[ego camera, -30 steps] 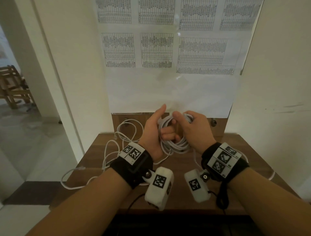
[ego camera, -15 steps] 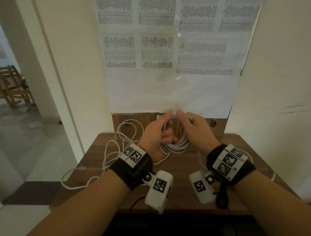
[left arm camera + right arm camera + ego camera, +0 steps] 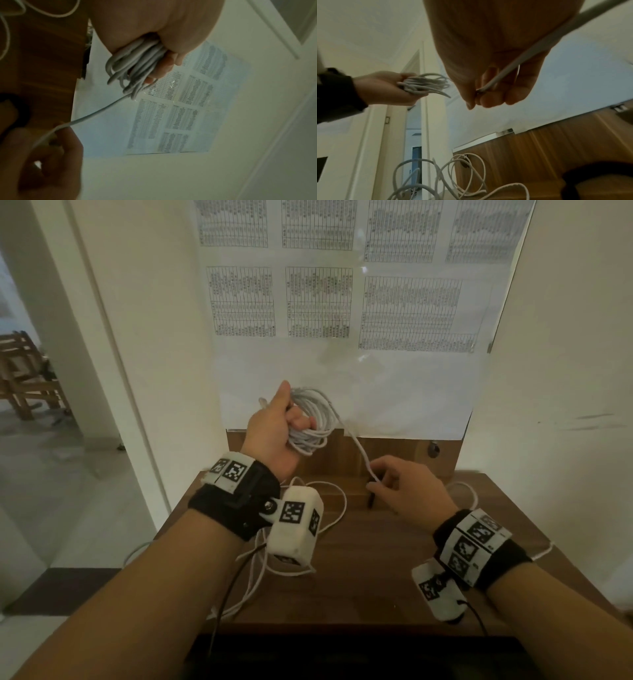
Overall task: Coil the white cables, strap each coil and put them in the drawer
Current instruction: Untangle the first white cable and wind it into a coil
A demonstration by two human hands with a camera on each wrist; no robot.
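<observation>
Desk [image 3: 394,559]: wooden, loose white cable [image 3: 329,518] sprawled.
Left hand [image 3: 274,436]: grip clutches coil [image 3: 311,419]; loops could spill.
Right hand [image 3: 407,491]: grip pinches tail [image 3: 359,450]; might snag.

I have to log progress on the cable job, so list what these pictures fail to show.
- Drawer: in no view; the head view's bottom edge is dark below the table.
- Strap: a dark strip shows by the right hand; too small to identify.
- Free end of the strand: hidden inside the right hand's fingers.
- Coil turn count: left hand covers part; left wrist view blurred.
- Loose cables: the wrist camera covers them, so their number is unclear.
</observation>
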